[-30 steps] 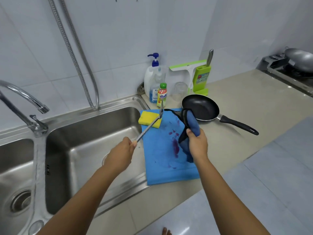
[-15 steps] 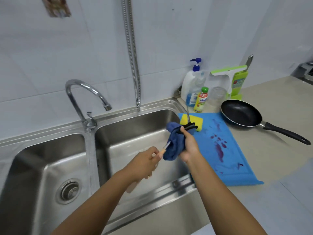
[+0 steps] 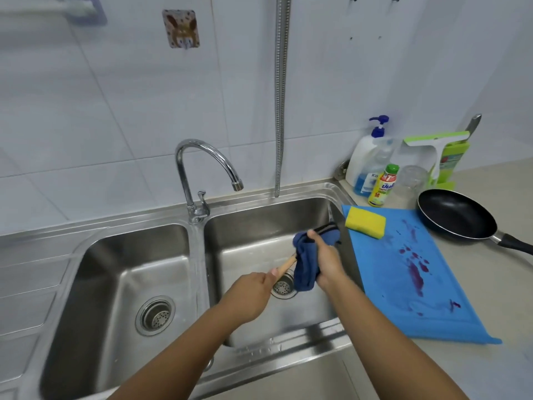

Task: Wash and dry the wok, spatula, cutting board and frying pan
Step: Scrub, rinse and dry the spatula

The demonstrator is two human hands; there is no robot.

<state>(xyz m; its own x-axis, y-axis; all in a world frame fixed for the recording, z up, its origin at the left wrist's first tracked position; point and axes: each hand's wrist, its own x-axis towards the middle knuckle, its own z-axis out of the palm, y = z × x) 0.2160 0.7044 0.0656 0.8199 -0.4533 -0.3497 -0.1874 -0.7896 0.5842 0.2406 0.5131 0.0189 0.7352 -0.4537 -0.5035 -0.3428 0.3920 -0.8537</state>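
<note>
**Spatula being dried over the sink, mid-frame**

The spatula slants up toward the right above the sink. The left hand is curled round the end of its wooden handle, and the right hand clasps a blue cloth round the shaft, with the dark blade poking out past the thumb. It looks light and stiff, probably slick where wet — the wooden handle is the sure hold. Right of centre lies the stained board, a sponge on its upper corner and the pan just beyond. Bottles stand behind. The tap and hanging hose sit above — neither seems to hinder the hands. No wok in view.
</note>
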